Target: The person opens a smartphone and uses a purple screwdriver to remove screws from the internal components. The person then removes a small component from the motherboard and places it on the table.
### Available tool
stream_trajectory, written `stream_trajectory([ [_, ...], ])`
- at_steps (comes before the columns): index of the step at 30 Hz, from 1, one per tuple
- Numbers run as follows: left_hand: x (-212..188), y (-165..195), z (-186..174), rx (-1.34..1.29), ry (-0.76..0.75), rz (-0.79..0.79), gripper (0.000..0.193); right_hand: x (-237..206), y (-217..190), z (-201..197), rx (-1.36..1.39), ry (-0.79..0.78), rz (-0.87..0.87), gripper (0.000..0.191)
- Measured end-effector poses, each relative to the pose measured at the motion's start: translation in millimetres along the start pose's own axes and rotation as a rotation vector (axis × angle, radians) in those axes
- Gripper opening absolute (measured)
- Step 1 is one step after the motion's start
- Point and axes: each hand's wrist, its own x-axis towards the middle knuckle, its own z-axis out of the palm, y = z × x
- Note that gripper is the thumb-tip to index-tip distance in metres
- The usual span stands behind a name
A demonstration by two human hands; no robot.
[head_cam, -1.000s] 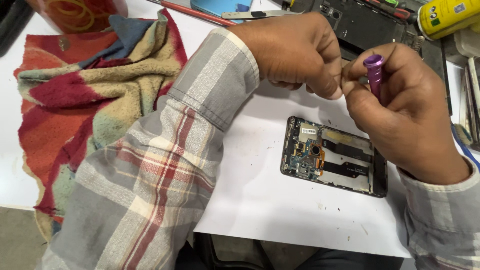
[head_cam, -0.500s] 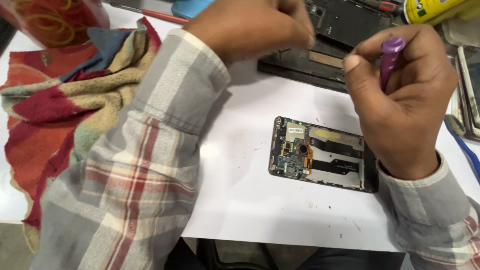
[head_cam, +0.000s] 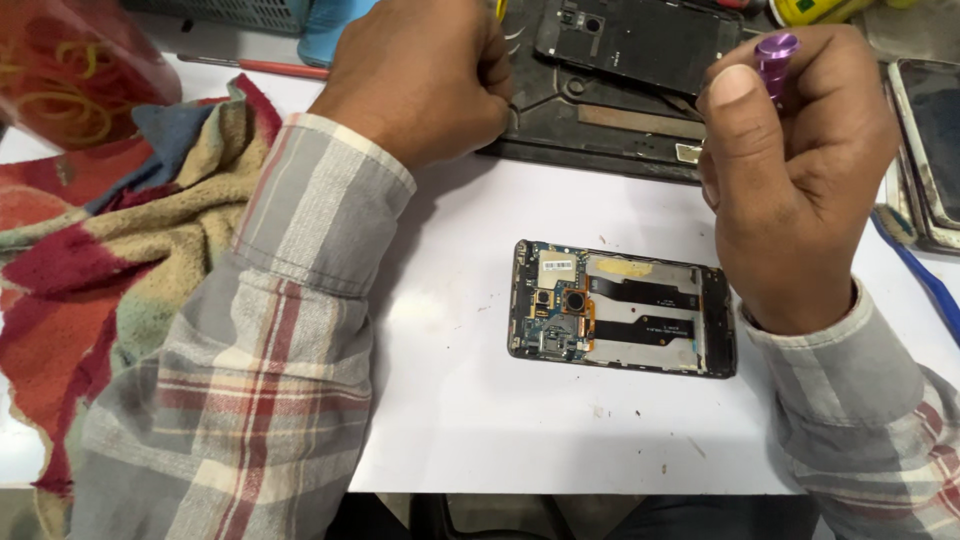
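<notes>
An opened phone (head_cam: 622,308) lies flat on the white table (head_cam: 470,420), its circuit board and flex cables showing. My right hand (head_cam: 795,170) hovers above its right end, closed around a purple-handled screwdriver (head_cam: 775,55) whose tip is hidden. My left hand (head_cam: 425,75) is curled into a fist at the near left corner of a black work mat (head_cam: 600,125); whether it pinches anything small is hidden. A black phone back cover (head_cam: 640,40) rests on that mat.
A red, tan and blue cloth (head_cam: 110,260) covers the table's left side. A clear bag with orange shapes (head_cam: 70,85) sits far left. Other phones (head_cam: 925,130) and a blue tool (head_cam: 915,270) lie at the right edge. A red pen (head_cam: 270,68) lies behind.
My left hand has pulled away from the right hand and moved back to the black mat. My right hand has lifted with the screwdriver. The view has shifted closer.
</notes>
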Motion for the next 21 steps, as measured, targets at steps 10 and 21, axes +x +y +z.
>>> stream_trajectory([
  [10, -1, 3, -3, -0.004, -0.024, 0.028, 0.007, -10, 1, -9, 0.030, 0.000, -0.017, 0.034],
  [21, -7, 40, -20, -0.368, -0.583, -0.108, 0.010, -11, -1, -17, 0.060, -0.047, -0.006, 0.030],
])
